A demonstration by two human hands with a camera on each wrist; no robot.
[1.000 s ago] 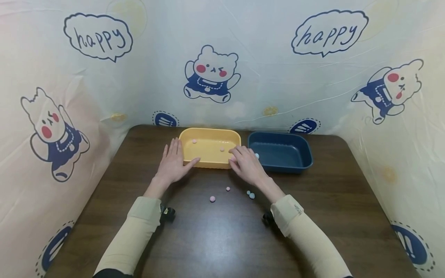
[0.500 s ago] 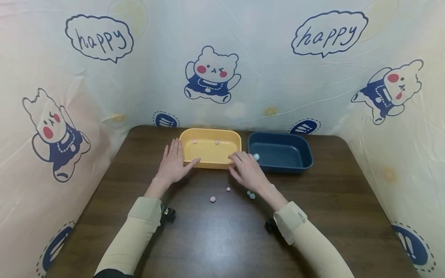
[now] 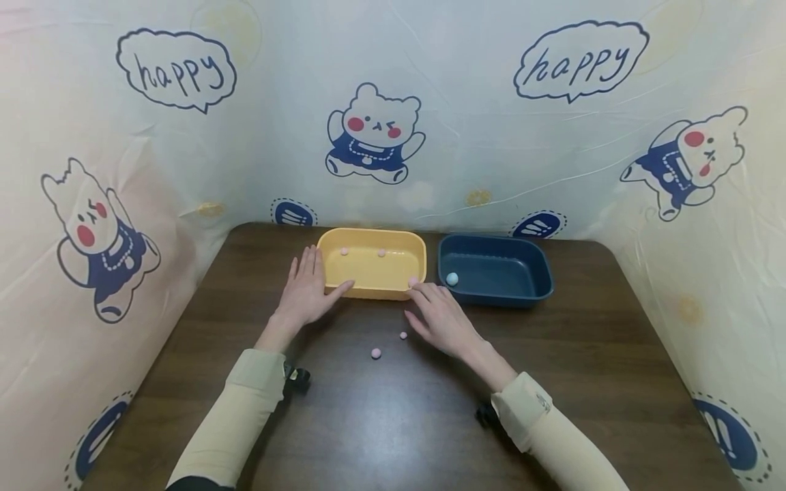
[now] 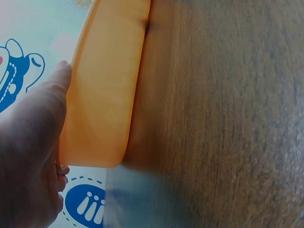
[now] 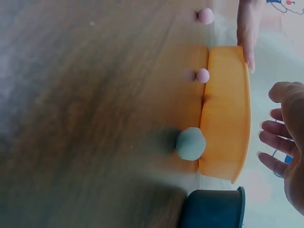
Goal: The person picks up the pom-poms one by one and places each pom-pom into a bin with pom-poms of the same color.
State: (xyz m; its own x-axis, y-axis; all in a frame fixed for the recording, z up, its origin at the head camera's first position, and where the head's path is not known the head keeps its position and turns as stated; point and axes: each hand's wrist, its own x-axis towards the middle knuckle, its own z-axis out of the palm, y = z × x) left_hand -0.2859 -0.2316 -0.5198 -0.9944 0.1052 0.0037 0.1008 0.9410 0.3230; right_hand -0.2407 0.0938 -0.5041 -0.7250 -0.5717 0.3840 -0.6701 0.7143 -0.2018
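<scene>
My left hand point(image 3: 302, 286) rests against the left end of a yellow box point(image 3: 368, 292), its fingers straight and its thumb along the front rim. My right hand point(image 3: 443, 319) hovers at the box's front right corner. Its fingers are loosely bent and hold nothing in the right wrist view. Inside the box, a pink ball point(image 3: 413, 281) lies by that corner and two smaller pink balls lie further left. On the table in front are two pink balls point(image 3: 376, 353). A light-blue ball point(image 5: 191, 143) also lies there, hidden under my right hand in the head view.
A dark blue box point(image 3: 497, 299) stands right of the yellow one, with a light-blue ball point(image 3: 452, 279) in its left front corner. Both boxes sit near the back of the brown table point(image 3: 368, 429). A printed cloth point(image 3: 479, 150) hangs behind and at the sides.
My right hand has let go of a pink ball in the yellow box and drawn back towards me, now covering the light-blue balls on the table. Another pink ball rolled leftward and back. The left hand stayed.
</scene>
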